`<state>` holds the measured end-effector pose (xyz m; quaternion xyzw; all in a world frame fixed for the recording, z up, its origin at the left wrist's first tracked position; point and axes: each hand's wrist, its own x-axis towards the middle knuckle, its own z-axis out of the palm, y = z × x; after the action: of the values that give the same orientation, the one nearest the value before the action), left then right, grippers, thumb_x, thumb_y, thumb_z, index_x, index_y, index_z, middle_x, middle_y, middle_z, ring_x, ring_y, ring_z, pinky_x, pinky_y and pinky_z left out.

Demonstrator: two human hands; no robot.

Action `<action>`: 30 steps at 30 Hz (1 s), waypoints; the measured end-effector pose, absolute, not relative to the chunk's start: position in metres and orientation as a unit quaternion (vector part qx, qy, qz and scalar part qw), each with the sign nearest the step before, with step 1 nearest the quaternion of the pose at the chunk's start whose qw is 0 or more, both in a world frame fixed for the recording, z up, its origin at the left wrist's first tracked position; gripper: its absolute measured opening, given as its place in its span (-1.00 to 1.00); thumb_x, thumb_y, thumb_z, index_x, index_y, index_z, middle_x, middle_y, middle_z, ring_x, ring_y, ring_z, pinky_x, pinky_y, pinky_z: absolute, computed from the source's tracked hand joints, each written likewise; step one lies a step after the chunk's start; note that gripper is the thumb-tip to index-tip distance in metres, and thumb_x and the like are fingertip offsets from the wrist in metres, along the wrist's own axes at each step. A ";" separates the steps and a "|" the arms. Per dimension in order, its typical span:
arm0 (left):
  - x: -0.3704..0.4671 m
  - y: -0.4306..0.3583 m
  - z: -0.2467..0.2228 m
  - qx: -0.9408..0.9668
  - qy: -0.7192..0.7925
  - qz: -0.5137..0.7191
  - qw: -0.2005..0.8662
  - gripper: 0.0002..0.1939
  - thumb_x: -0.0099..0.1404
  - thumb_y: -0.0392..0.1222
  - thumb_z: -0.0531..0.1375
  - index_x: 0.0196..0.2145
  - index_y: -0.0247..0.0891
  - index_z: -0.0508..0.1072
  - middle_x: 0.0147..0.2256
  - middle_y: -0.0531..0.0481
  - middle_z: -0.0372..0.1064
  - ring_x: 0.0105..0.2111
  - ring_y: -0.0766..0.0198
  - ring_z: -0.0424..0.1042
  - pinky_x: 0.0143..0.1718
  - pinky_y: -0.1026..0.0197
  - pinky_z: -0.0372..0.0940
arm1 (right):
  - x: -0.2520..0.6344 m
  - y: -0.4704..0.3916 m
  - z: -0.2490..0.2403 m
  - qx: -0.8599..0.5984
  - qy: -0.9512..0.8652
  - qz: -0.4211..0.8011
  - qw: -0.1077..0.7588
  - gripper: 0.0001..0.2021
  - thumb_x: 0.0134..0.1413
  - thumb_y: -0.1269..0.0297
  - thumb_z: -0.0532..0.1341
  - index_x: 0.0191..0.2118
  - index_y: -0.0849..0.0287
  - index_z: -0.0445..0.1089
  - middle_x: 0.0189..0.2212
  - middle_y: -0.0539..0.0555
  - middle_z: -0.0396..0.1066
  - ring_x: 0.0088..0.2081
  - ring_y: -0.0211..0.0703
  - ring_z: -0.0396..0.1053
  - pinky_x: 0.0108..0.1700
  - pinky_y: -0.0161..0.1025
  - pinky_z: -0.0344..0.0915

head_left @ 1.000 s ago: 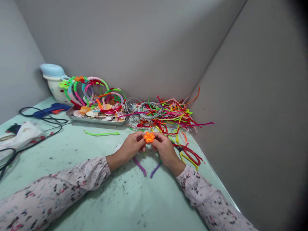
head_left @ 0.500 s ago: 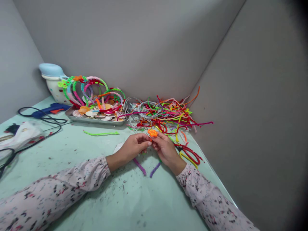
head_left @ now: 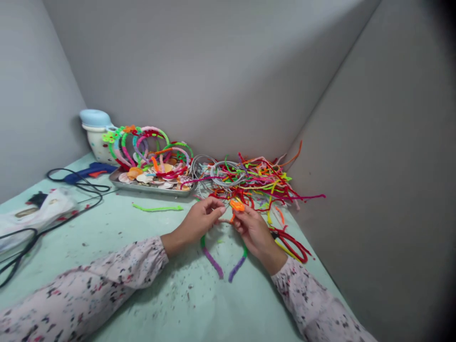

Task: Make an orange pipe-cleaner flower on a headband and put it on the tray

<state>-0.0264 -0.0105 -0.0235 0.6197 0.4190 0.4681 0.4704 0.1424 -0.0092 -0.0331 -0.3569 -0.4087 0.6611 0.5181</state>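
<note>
My right hand point(head_left: 253, 233) pinches an orange pipe-cleaner flower point(head_left: 237, 205) between thumb and fingers, with a short orange stem below it. A headband wrapped in fuzzy pipe cleaner point(head_left: 213, 264) hangs under both hands, its green and purple ends pointing toward me and a pale brown stretch crossing between the hands. Close beside the flower, my left hand point(head_left: 199, 219) is closed at the headband's top left; its thumb and forefinger are near each other, apart from the flower. The lower fingers of both hands are partly hidden.
A metal tray point(head_left: 149, 188) holds shell-like discs and colourful headbands. Right of it lie a heap of pipe cleaners point(head_left: 263, 178) and wire hoops point(head_left: 228, 173). Red-handled scissors point(head_left: 297, 247) lie near my right wrist. A blue glue gun point(head_left: 89, 172), black cord and lidded cup point(head_left: 99, 137) stand left.
My left fingers have come away from the orange stem, leaving a gap to the flower. The flower has tilted in my right hand. The whole view has shifted, showing more of the headband.
</note>
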 end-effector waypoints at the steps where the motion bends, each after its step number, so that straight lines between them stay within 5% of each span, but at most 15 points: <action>1: -0.032 -0.004 -0.019 0.610 0.429 0.483 0.459 -0.77 0.18 -0.08 0.16 -0.28 -0.29 0.38 -0.47 0.06 0.33 -0.55 0.38 0.30 -0.54 0.33 0.19 | 0.143 -0.007 -0.033 -0.360 -0.408 0.658 0.520 -0.84 -0.14 0.32 0.32 -0.39 0.20 0.36 -0.56 -0.10 0.27 -0.58 -0.42 0.16 -0.59 -0.46 0.02; 8: -0.088 0.058 0.005 0.507 0.506 0.582 0.385 -0.84 0.06 -0.18 0.21 -0.38 -0.29 0.39 -0.63 0.12 0.26 -0.65 0.39 0.25 -0.60 0.34 0.14 | 0.137 0.009 -0.028 -0.379 -0.422 0.650 0.506 -0.90 -0.11 0.32 0.29 -0.43 0.16 0.35 -0.59 -0.08 0.24 -0.59 -0.36 0.15 -0.58 -0.41 0.06; 17: -0.138 0.111 0.019 0.446 0.531 0.654 0.301 -0.86 0.03 -0.24 0.17 -0.39 -0.31 0.37 -0.59 0.09 0.28 -0.61 0.39 0.25 -0.56 0.34 0.14 | 0.135 0.017 -0.026 -0.379 -0.382 0.658 0.527 -0.83 -0.21 0.30 0.36 -0.42 0.17 0.41 -0.60 -0.06 0.28 -0.59 -0.37 0.16 -0.59 -0.42 0.09; 25: -0.117 0.087 0.016 0.512 0.512 0.654 0.218 -0.85 0.12 -0.17 0.16 -0.35 -0.28 0.37 -0.45 0.04 0.33 -0.47 0.34 0.28 -0.43 0.32 0.18 | 0.149 0.026 -0.036 -0.392 -0.373 0.613 0.575 -0.88 -0.17 0.34 0.33 -0.42 0.16 0.41 -0.58 -0.05 0.31 -0.57 -0.36 0.20 -0.57 -0.42 0.09; 30: -0.069 0.047 0.028 0.599 0.448 0.603 0.277 -0.87 0.21 -0.18 0.12 -0.28 -0.24 0.36 -0.43 0.04 0.31 -0.48 0.35 0.26 -0.45 0.32 0.17 | 0.150 0.029 -0.042 -0.398 -0.369 0.613 0.574 -0.87 -0.19 0.33 0.32 -0.42 0.16 0.40 -0.59 -0.07 0.31 -0.59 -0.37 0.19 -0.58 -0.42 0.08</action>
<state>-0.0686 0.0469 0.0275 0.5993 0.4482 0.6028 0.2769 0.1501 0.0291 -0.0423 -0.3980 -0.3694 0.6129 0.5741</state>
